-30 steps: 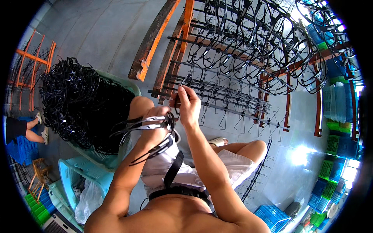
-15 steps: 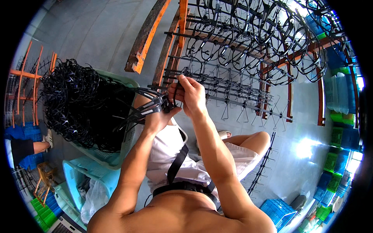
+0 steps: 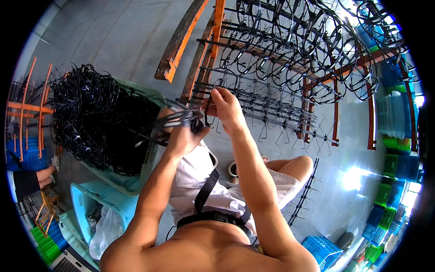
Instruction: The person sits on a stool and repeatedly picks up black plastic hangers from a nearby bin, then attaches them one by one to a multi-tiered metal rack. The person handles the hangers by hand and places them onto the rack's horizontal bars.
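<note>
My left hand [image 3: 182, 141] is closed around a bunch of thin, curved black plastic pieces [image 3: 174, 120], slightly blurred by motion. Close beside it, my right hand [image 3: 227, 109] pinches one slim black curved strip [image 3: 208, 111] between thumb and fingers, its kind unclear. Both hands are just in front of dark rods with wire hooks [image 3: 267, 103], at the near left end of an orange rack [image 3: 217, 28]. Many similar black loops [image 3: 272, 50] hang on the rack's upper rods. A large heap of these pieces [image 3: 90, 122] fills a pale green crate [image 3: 156, 100] at my left.
A light blue basket [image 3: 81, 204] holding a clear plastic bag [image 3: 107, 231] lies near my left. A hooked rod [image 3: 303, 195] rests on the floor to my right, with a blue crate [image 3: 322, 250] behind. Stacked blue and green crates [image 3: 389, 186] line the right. Another person's leg [image 3: 44, 174] shows far left.
My left hand and its bunch have shifted slightly, now blurred. The right hand has moved a little to the right, still pinching the strip. The whole view has turned slightly.
</note>
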Demonstrator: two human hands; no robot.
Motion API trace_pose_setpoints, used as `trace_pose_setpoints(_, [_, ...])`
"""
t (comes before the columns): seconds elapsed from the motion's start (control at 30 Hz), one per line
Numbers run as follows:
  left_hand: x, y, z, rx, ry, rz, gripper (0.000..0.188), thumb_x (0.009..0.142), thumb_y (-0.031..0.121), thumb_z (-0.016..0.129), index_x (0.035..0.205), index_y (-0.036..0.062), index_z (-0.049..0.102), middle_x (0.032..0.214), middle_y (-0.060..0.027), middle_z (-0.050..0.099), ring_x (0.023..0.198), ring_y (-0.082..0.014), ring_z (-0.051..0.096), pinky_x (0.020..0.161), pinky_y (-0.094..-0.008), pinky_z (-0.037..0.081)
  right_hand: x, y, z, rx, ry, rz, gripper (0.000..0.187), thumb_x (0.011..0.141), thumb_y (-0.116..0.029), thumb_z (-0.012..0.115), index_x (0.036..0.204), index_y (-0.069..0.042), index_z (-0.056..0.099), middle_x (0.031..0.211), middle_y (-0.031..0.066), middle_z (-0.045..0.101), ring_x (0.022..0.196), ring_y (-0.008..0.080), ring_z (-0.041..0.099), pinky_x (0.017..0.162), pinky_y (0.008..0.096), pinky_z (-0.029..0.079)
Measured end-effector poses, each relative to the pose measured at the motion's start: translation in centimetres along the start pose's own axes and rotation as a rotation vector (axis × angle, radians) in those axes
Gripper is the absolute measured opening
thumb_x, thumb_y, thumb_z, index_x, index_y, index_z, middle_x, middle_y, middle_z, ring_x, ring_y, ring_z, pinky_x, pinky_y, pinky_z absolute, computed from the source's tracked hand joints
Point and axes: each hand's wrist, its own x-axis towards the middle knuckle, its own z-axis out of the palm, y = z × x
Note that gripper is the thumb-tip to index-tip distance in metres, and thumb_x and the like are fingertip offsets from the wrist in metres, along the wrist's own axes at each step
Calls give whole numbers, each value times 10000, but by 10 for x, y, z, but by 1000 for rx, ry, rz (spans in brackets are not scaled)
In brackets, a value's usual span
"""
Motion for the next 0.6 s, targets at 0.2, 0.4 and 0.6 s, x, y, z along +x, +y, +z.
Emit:
trace_pose_setpoints(0.2, [-49, 61, -42, -992, -68, -350, 325, 869, 54, 520, 1180, -36, 500, 942, -99, 615, 863, -197, 611, 773, -309, 509, -82, -21, -13, -374, -213, -556, 364, 926, -167, 580, 1232, 10, 495, 1093, 168, 537, 988, 305, 559, 843, 368, 470])
trace_pose_setpoints(0.4, [-59, 58, -63, -1226, -370, -652, 212, 871, 87, 552, 1041, -39, 558, 883, -131, 629, 717, -260, 666, 686, -344, 551, -124, -29, -10, -385, -375, -801, 429, 845, -115, 652, 1249, -51, 522, 1229, 185, 443, 1111, 355, 477, 920, 415, 441])
trace_pose_setpoints(0.6, [-64, 75, -84, -1081, -773, -728, 234, 849, 99, 503, 964, -83, 594, 879, -206, 657, 728, -275, 673, 697, -364, 563, -119, -56, -41, -634, -749, -883, 439, 744, -298, 760, 1103, -101, 600, 1080, 92, 539, 1099, 311, 467, 1007, 477, 323])
